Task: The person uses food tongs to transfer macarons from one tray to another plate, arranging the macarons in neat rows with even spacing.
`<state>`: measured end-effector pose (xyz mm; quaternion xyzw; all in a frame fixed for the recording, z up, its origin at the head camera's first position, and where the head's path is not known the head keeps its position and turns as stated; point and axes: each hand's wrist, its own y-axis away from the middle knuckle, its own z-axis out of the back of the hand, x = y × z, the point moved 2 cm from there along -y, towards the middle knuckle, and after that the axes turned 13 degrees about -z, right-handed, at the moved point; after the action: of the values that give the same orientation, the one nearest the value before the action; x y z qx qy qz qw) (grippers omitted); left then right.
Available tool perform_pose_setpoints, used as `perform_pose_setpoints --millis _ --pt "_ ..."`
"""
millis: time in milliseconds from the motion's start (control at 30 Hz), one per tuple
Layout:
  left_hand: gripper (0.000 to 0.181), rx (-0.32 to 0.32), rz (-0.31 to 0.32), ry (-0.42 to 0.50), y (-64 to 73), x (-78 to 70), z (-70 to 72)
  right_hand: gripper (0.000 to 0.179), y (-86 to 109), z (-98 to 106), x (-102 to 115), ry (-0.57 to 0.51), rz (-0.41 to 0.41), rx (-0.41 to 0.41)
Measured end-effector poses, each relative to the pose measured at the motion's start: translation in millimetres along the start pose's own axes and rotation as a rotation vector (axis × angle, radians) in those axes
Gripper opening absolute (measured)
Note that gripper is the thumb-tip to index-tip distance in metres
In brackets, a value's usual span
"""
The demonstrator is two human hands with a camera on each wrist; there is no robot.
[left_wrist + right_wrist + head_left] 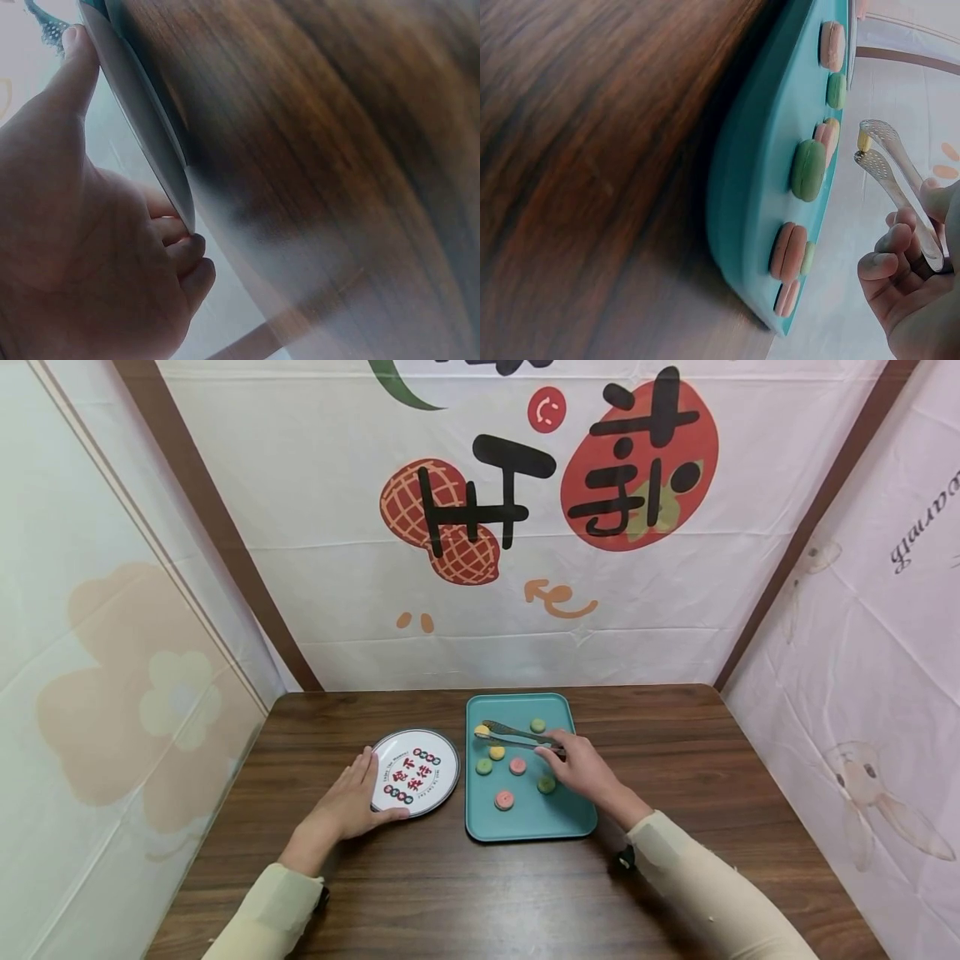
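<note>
As the head view shows, both arms reach forward: the left hand [347,800] is at the left and near rim of the white plate [444,757] on the tabletop [412,902], and the right hand [587,768] points the metal tongs [517,731] left over the blue-green tray [525,827]. A yellow macaron [481,732] is between the tong tips. In the left wrist view, thumb and fingers are spread wide, holding the plate's edge. In the right wrist view, thumb and fingers pinch the tongs, and the yellow macaron looks up off the tray. So the step seems to be lifting it; next calls for a soft, steady squeeze, so it won't slip or crack.
</note>
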<state>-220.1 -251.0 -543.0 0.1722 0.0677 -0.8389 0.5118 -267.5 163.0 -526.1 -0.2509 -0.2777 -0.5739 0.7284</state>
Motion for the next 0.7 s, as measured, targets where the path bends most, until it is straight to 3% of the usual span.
perform_pose_setpoints --millis 333,700 --pt "0.134 0.026 0.009 0.003 -1.8 2.4 0.0 0.043 -3.6 -8 12 0.035 0.049 -0.013" --pt "0.134 0.038 0.024 0.014 -1.6 2.4 0.3 0.044 -10.1 -22 29 -0.015 0.093 0.05"
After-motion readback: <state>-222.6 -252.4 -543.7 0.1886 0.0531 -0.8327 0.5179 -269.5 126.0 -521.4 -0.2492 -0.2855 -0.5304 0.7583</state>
